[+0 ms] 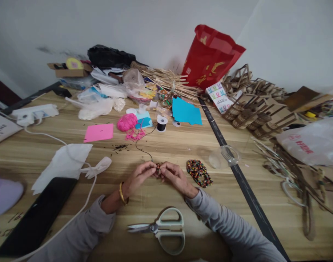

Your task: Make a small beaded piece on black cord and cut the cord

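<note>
My left hand (138,177) and my right hand (174,176) meet at the middle of the wooden table (183,142), fingertips pinched together on a few small beads (158,168) threaded on a thin black cord (143,147). The cord runs back to a black thread spool (161,123). A gold bangle sits on my left wrist. Just right of my right hand lies a pile of multicoloured beads (198,172). A pair of grey-handled scissors (162,230) lies closed between my forearms, near the table's front edge.
A clear round lid (229,154) lies right of the beads. Pink yarn (127,122), pink paper (99,132) and blue paper (186,112) lie farther back. A red bag (210,56), wooden sticks and laser-cut wood parts (253,105) crowd the back and right. A black phone (38,214) and white cloth (63,163) lie left.
</note>
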`<control>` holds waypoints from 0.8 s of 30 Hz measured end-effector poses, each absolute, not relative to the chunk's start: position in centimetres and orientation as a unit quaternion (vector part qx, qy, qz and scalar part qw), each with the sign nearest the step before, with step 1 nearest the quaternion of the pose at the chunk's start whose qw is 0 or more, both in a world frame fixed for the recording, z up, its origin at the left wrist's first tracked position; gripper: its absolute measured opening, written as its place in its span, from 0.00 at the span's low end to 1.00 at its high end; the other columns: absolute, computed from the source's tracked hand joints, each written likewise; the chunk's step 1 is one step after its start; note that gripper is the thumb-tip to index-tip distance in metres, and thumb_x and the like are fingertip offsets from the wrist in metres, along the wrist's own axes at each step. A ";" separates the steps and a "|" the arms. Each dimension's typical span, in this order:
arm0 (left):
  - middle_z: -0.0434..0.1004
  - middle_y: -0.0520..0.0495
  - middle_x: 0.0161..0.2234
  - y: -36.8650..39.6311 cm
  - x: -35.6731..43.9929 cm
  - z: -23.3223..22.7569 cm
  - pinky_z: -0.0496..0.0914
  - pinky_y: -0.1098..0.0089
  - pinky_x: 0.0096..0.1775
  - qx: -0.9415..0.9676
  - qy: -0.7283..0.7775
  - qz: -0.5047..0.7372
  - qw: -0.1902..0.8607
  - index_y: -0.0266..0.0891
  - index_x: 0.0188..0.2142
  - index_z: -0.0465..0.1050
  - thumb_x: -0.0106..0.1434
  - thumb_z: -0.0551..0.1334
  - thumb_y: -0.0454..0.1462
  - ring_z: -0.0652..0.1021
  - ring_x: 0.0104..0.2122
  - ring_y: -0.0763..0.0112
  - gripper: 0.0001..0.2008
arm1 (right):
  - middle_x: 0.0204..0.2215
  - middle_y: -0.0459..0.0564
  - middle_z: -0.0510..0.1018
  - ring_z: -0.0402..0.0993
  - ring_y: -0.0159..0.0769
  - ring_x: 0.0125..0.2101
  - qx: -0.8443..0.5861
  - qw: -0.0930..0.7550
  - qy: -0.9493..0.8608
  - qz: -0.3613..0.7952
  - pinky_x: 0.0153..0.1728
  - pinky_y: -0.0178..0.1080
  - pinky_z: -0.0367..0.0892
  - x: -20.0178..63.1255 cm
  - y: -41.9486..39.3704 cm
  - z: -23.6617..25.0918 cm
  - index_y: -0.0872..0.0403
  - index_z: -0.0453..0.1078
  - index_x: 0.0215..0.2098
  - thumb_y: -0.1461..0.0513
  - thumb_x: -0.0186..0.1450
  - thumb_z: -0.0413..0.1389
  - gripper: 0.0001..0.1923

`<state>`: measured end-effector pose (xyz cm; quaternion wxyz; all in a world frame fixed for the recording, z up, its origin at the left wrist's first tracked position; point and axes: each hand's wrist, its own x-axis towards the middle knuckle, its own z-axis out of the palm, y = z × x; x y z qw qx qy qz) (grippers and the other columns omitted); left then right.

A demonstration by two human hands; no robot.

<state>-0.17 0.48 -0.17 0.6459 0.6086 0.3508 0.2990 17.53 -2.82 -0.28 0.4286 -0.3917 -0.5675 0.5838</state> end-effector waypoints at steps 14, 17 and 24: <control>0.70 0.51 0.26 0.4 -0.3 -0.1 0.64 0.73 0.33 0.578 0.364 0.297 0.667 0.34 0.28 0.70 0.53 0.62 0.39 0.69 0.29 0.72 0.09 | 0.24 0.46 0.67 0.62 0.28 0.24 -0.399 0.375 -0.622 0.560 0.26 0.32 0.59 17.7 -2.8 -0.2 0.57 0.64 0.29 0.49 0.64 0.50 0.19; 0.69 0.51 0.25 0.3 -0.3 0.0 0.63 0.73 0.32 0.591 0.356 0.299 0.659 0.34 0.28 0.69 0.53 0.62 0.39 0.68 0.28 0.73 0.08 | 0.24 0.46 0.67 0.61 0.28 0.24 -0.400 0.365 -0.638 0.548 0.26 0.32 0.58 17.6 -2.8 -0.5 0.58 0.65 0.29 0.52 0.65 0.50 0.17; 0.67 0.52 0.23 -0.1 0.0 -0.8 0.62 0.75 0.29 0.616 0.344 0.304 0.640 0.35 0.26 0.65 0.51 0.62 0.36 0.68 0.25 0.75 0.07 | 0.20 0.43 0.63 0.57 0.27 0.23 -0.387 0.359 -0.659 0.536 0.25 0.31 0.54 17.4 -3.0 -0.3 0.57 0.62 0.24 0.58 0.63 0.50 0.13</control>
